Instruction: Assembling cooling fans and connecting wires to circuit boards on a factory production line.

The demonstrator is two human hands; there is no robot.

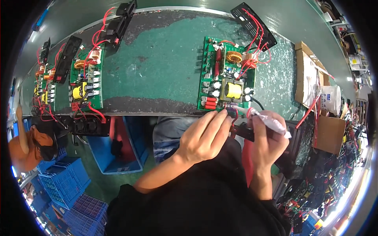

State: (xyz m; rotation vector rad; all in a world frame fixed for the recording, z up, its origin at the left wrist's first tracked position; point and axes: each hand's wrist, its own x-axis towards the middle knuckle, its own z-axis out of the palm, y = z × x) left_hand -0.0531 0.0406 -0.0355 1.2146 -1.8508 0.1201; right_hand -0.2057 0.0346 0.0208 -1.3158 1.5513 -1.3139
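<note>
Left hand: the left hand reaches to the near edge of the green rectangular circuit board; its fingers are stretched and drawn together at the tips, pinching something small at the board's lower edge, though what exactly is between them cannot be made out.
Right hand: the right hand is closed around a soft white squeeze tube, whose nozzle end points left toward the board's near edge, just beside the left fingertips.
Circuit board: it lies on the worn green conveyor belt directly in front of the person, and carries a yellow-wrapped transformer, copper wire coils, red cylindrical parts and silver-topped capacitors.
Wires: thin red wires run from the board's far right corner to a black slotted plastic panel that lies tilted beyond it.
Second board: another green circuit board with red wires sits well to the left on the same belt, with more boards further left.
Right side: an open brown cardboard box and a white plastic cup stand beside the belt.
Below the belt: stacked blue plastic crates stand on the floor at the lower left.
Another person: an orange sleeve shows at the left edge.
</note>
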